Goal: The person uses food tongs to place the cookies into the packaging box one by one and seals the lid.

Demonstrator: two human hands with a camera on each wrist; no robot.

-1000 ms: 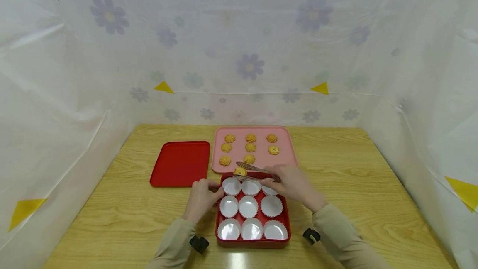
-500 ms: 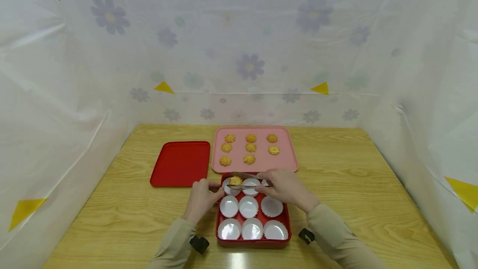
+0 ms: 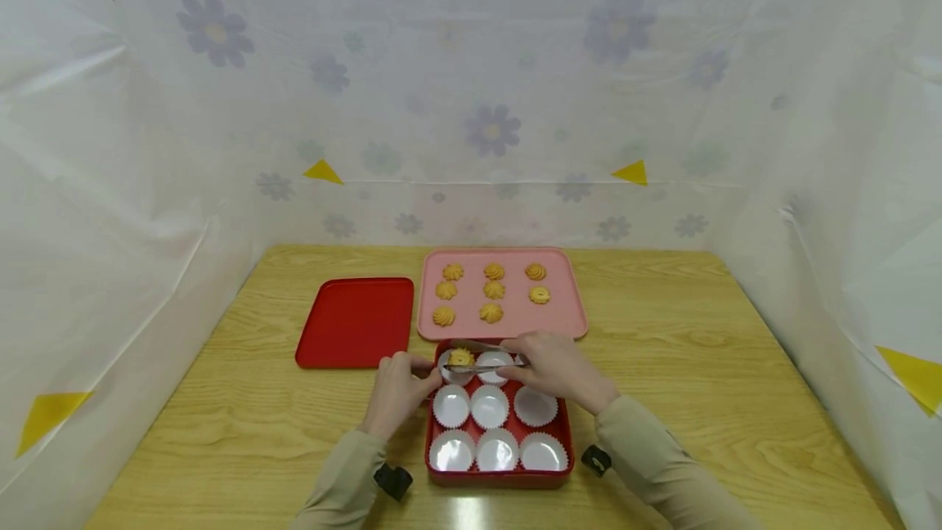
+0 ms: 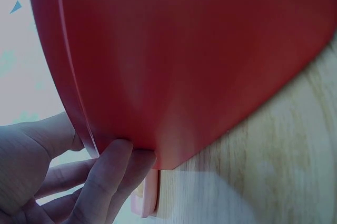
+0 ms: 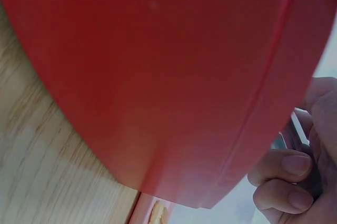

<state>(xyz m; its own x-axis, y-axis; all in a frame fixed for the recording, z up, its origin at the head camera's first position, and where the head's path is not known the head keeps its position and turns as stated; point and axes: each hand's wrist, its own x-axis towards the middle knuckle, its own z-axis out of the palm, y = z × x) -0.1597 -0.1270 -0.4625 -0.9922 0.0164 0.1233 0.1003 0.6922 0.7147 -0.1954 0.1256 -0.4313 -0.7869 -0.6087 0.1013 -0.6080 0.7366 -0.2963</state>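
Observation:
A red box (image 3: pixel 500 479) holds several white fluted paper cups (image 3: pixel 490 407) in rows. My left hand (image 3: pixel 397 391) grips the box wall near its far left corner. In the left wrist view the thumb lies over the rim and fingertips (image 4: pixel 118 153) press the outer side. My right hand (image 3: pixel 562 368) holds metal tongs (image 3: pixel 482 369) above the back row of cups. Between the tong tips is a golden piped cookie (image 3: pixel 461 357), at the far left cup; whether it touches the cup's bottom I cannot tell. In the right wrist view, curled fingers (image 5: pixel 287 166) surround the tongs' handle.
Behind the box lies a pink tray (image 3: pixel 567 321) with several piped cookies (image 3: pixel 494 290) in rows. A flat red lid or tray (image 3: pixel 356 324) lies to the left on the wooden table (image 3: pixel 662 334). White flowered sheeting (image 3: pixel 471 105) surrounds the table.
My right hand has moved left and toward me, carrying the cookie in the tongs from over the box's back edge to the far left cup. The left hand stays on the box.

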